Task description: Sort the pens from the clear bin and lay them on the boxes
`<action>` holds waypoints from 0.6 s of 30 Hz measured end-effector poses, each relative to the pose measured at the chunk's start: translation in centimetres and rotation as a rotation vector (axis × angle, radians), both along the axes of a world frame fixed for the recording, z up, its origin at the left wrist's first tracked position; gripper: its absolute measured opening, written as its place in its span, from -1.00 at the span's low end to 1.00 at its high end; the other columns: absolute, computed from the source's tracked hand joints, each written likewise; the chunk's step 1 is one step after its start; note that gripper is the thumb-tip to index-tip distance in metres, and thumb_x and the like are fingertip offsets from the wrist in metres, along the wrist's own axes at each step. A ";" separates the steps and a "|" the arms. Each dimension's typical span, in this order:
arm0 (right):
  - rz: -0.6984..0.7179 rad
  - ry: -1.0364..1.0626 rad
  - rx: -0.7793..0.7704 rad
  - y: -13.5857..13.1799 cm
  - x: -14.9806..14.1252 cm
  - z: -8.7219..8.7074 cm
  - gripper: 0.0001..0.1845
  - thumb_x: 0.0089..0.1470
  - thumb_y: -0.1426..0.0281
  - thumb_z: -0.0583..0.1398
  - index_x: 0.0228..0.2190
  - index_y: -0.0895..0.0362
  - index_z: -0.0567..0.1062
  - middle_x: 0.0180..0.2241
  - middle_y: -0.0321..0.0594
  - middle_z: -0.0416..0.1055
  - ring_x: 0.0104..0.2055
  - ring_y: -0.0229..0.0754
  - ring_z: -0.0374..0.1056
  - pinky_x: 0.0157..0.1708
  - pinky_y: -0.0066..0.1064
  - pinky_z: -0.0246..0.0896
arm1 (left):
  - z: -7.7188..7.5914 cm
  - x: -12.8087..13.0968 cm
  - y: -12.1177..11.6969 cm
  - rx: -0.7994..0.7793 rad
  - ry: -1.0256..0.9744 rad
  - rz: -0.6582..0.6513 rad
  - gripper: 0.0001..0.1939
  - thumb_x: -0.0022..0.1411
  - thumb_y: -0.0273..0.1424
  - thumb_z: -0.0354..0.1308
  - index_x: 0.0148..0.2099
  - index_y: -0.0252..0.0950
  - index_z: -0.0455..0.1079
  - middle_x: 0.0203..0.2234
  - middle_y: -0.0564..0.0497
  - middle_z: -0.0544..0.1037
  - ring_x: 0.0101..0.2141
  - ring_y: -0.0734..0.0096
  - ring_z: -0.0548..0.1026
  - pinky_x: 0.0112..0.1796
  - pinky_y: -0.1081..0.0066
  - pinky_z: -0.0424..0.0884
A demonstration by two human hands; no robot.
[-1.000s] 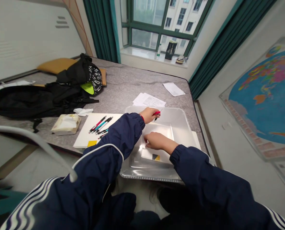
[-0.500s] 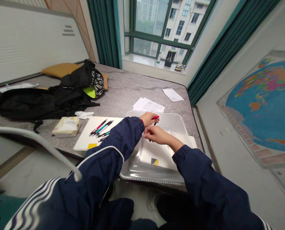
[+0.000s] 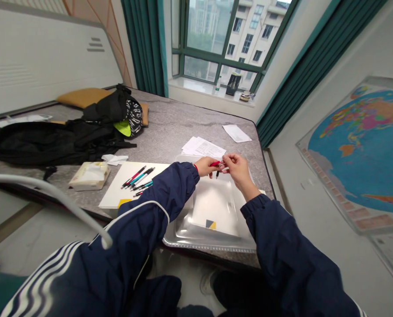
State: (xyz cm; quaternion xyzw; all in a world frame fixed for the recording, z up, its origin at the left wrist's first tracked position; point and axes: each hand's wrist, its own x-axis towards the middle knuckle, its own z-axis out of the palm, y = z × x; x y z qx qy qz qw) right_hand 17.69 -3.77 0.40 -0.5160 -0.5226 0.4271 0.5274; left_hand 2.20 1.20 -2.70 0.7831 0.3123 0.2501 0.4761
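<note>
Over a clear plastic tray [image 3: 179,240], my left hand [image 3: 205,167] is closed around a red pen [image 3: 215,163] that points to the right. A short black piece [image 3: 217,173] shows just below its fingers; what it belongs to is unclear. My right hand [image 3: 239,171] meets the pen's right end with thumb and fingers pinched together. Whatever lies between those fingertips is too small to make out. Inside the tray lies a white sheet or box [image 3: 213,204] with a grey and yellow corner mark.
Several pens [image 3: 139,178] lie on a white board or box [image 3: 112,193] left of the tray. Farther left are a tissue pack [image 3: 90,176] and a black backpack [image 3: 54,141]. Printed papers [image 3: 205,146] and another sheet [image 3: 236,133] lie beyond the tray.
My right hand has moved up and to the right, from below my left hand to the right end of the red pen. My left hand stays nearly in place, still holding the pen.
</note>
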 end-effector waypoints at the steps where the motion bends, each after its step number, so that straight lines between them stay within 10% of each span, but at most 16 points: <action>1: -0.004 -0.024 0.011 0.0 0.0 0.0 -0.60 -0.06 0.10 0.33 -0.37 0.15 0.40 -0.47 -0.28 0.47 -0.51 -0.28 0.43 -0.61 -0.52 0.37 | 0.0 -0.1 0.0 0.025 0.007 0.012 -0.74 0.24 -0.24 0.15 -0.32 -0.37 0.41 -0.54 0.07 0.50 -0.61 0.54 0.50 -0.58 0.60 0.30; 18: 0.028 -0.236 0.092 -0.5 -0.3 -0.1 -0.65 -0.06 0.13 0.30 -0.41 0.16 0.44 -0.50 -0.24 0.45 -0.48 -0.19 0.47 -0.59 -0.47 0.39 | -0.2 -0.4 0.3 0.207 0.120 0.092 -0.82 0.24 -0.38 0.09 -0.33 -0.34 0.48 -0.72 0.16 0.38 -0.67 0.55 0.39 -0.51 0.55 0.30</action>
